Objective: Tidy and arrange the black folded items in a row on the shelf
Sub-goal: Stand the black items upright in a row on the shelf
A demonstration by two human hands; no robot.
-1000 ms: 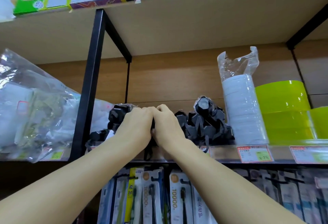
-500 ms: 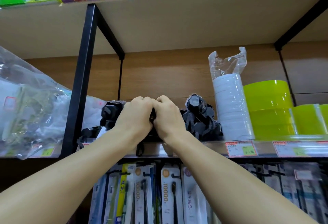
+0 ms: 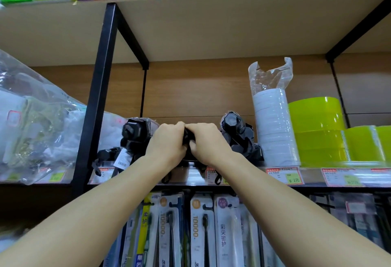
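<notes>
Both hands, left (image 3: 167,144) and right (image 3: 208,143), clasp a black folded item (image 3: 186,137) on the shelf (image 3: 190,174).

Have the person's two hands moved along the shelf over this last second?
No. Both the left hand and right hand stay clasped on the same black folded item, equally left of the white stack; only the camera shifted.

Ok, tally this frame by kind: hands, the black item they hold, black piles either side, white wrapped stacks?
Hands: 2, left hand and right hand
Held black item: 1
Black piles: 2, left pile and right pile
White wrapped stack: 1
Total: 6
</notes>
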